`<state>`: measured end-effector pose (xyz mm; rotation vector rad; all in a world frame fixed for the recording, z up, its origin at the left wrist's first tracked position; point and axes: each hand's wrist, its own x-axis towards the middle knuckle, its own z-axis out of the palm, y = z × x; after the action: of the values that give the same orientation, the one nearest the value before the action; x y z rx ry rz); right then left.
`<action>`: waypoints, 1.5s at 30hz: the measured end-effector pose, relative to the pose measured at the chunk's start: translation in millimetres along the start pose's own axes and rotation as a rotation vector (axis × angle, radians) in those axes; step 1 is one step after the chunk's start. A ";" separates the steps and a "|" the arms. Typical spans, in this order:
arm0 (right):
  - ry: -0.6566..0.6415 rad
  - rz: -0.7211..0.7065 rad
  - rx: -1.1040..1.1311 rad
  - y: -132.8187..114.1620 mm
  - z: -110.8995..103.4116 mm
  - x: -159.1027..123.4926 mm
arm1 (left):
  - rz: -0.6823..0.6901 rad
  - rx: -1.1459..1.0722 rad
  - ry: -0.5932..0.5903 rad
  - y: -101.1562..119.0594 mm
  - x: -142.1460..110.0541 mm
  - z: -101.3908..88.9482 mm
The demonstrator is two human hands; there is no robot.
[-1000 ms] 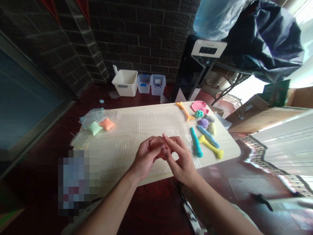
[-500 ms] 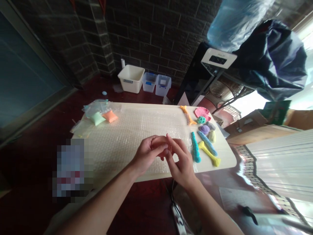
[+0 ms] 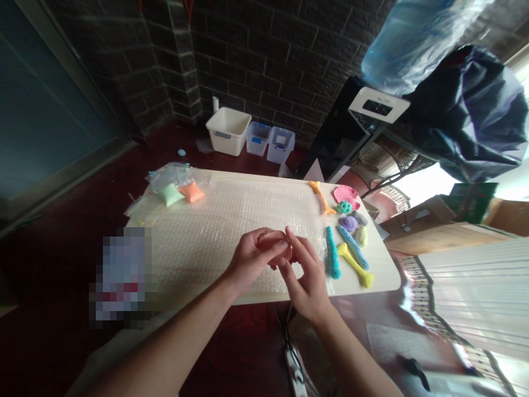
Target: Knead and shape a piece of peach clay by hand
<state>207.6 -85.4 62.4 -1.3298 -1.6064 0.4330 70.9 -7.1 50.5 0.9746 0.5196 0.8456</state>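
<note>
My left hand (image 3: 253, 259) and my right hand (image 3: 306, 273) meet over the bubble wrap (image 3: 231, 220) on a low pale table (image 3: 384, 270). Both close round a small pinkish-orange lump of clay (image 3: 278, 247), the fingers curled and pinching it. To the right lie finished clay shapes: a teal stick (image 3: 332, 252), a yellow bone shape (image 3: 355, 264), a blue strip (image 3: 350, 247), a purple blob (image 3: 348, 223), a pink piece (image 3: 346, 194) and an orange figure (image 3: 321, 197).
Clay packets, green (image 3: 170, 194) and orange (image 3: 192, 192), lie in clear bags at the table's far left. A white bin (image 3: 228, 130) and two clear boxes (image 3: 268, 144) stand by the brick wall. Cardboard boxes (image 3: 433, 220) and a black stand (image 3: 355, 132) are on the right.
The view has swung slightly, shifting the table in frame. My hands stay together over the bubble wrap, the fingers working round the lump and closing tighter on it.
</note>
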 end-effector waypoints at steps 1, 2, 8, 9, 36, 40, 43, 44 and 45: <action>-0.007 -0.010 -0.008 -0.7 0.2 -0.4 | 0.007 -0.006 0.005 -1.0 0.2 -0.3; -0.015 -0.019 -0.014 -1.5 0.8 -0.6 | 0.010 -0.018 0.010 -2.0 0.5 -0.9; -0.056 0.014 0.046 -5.1 6.7 0.3 | 0.038 -0.048 0.074 -1.1 0.4 -4.4; -0.057 0.021 0.067 -5.0 6.9 0.7 | 0.039 -0.043 0.073 0.3 0.2 -4.1; -0.018 0.060 0.139 -4.5 3.4 -1.1 | -0.036 -0.084 0.039 5.3 0.1 0.8; -0.030 0.062 0.148 -3.2 4.3 0.6 | -0.047 -0.103 0.031 4.6 0.0 -1.2; -0.011 0.070 0.165 -1.8 2.4 -0.9 | -0.031 -0.098 -0.006 6.3 0.4 -0.7; -0.007 0.074 0.174 -1.8 1.7 -1.5 | -0.026 -0.099 -0.020 7.0 0.5 -0.2; -0.003 0.072 0.178 -2.2 1.0 -2.0 | -0.023 -0.104 -0.033 7.7 0.6 0.2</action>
<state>205.4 -87.6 62.8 -1.2548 -1.4896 0.6077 68.4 -4.4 57.4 0.8846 0.4540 0.8264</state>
